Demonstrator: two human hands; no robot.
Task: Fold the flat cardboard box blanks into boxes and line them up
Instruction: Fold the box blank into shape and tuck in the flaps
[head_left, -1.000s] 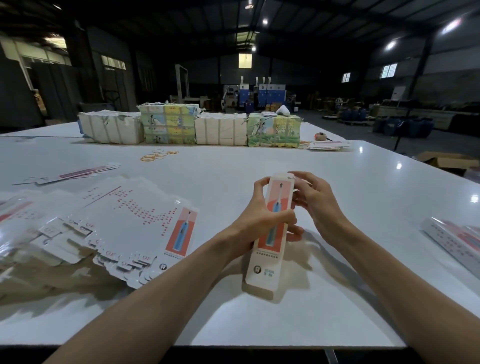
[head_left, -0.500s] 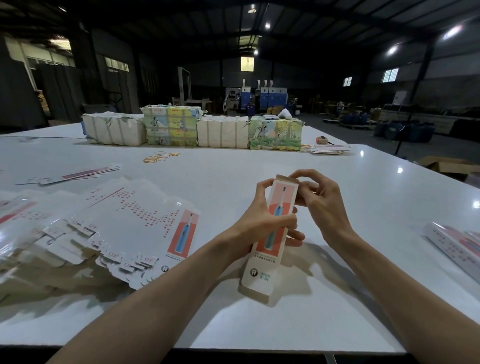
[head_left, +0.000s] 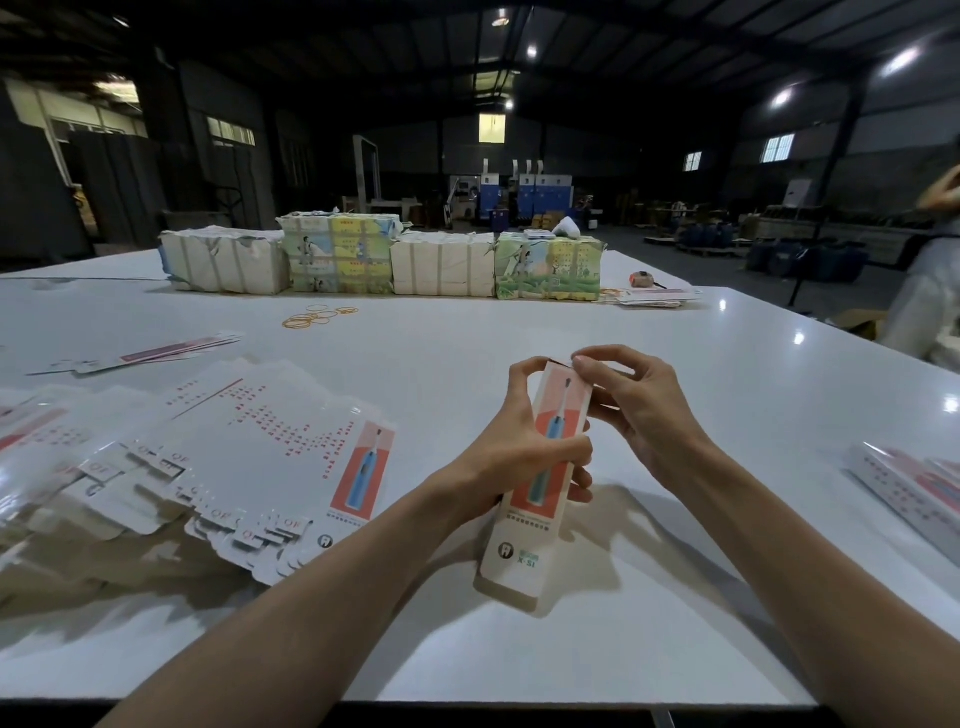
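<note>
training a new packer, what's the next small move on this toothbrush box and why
Probably press the top end closed with the right hand, whose fingertips pinch the upper end of the box; the left hand grips its middle, steadying it. Whether the flap is fully tucked cannot be seen.

Dim warehouse hall beyond your glossy white table (head_left: 415, 332).
At twelve o'clock, blue machines (head_left: 524, 192) stand against the dark far wall (head_left: 597, 150), under a pale lit pane (head_left: 492, 127). Small windows (head_left: 777, 148) glow at two o'clock. Ceiling lamps (head_left: 532, 51) shine overhead, reflected as glints on the tabletop.
</note>
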